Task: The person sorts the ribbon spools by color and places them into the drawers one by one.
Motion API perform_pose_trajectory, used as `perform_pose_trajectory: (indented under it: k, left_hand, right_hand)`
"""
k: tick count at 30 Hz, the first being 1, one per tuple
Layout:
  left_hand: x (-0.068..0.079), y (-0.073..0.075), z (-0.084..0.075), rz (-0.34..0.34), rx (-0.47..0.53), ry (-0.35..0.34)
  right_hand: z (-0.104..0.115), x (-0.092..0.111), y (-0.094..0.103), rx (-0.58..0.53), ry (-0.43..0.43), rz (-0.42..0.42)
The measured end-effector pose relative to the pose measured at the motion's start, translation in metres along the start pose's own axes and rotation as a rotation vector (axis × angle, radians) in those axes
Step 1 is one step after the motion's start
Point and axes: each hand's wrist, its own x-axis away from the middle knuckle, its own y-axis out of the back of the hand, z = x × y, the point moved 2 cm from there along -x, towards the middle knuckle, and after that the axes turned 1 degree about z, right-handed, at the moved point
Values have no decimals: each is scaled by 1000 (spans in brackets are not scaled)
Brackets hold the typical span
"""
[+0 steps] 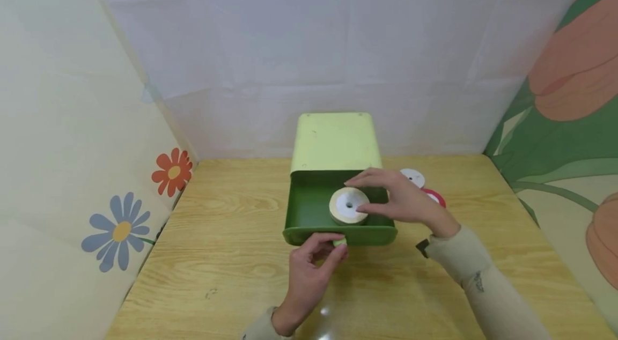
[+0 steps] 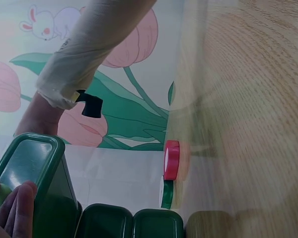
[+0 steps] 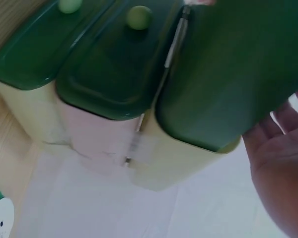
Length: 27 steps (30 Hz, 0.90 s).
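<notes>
While pinching the light-green knob (image 1: 340, 242) of the pulled-out dark-green drawer (image 1: 306, 206) with the left hand (image 1: 309, 270), reaching in over the drawer's right side with the right hand (image 1: 403, 198), with thumb and forefinger bent about the cream ribbon spool (image 1: 344, 210). Cannot tell whether gripping the spool or only touching or hovering over its rim. Located within the drawer's outline, close behind the front wall, a little right of the middle and just left of the right palm: judged the relation most decisive for the coming move, with the right hand nearer and the left placed outside the front wall. Round, so lacking any long axis across the face; turned with the white side and centre hole upward. Noting also, on the tabletop (image 1: 232, 206) right of the lime-green casing (image 1: 335, 141), a red ribbon spool (image 2: 172, 159) beside a green ribbon spool (image 2: 166, 192). Showing no legible brand or label; bearing on the right sleeve (image 1: 461, 262) only a dark mark, too small to read.
</notes>
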Motion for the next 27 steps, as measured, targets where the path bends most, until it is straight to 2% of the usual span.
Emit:
perform_pose_trajectory:
  k: [3, 7, 12, 18, 27]
  left_hand:
    - [0, -1, 1, -6, 10, 7]
    - [0, -1, 2, -12, 21, 3]
    - [0, -1, 1, -8, 21, 13]
    - [1, -2, 1, -9, 9, 60]
    - [1, -2, 2, 7, -10, -7]
  right_hand:
    - [1, -4, 7, -20, 4, -63]
    - [1, -10, 18, 2, -8, -191]
    - [-8, -24, 29, 17, -36, -308]
    - [-26, -42, 33, 45, -85, -309]
    - [-52, -56, 29, 65, -155, -238]
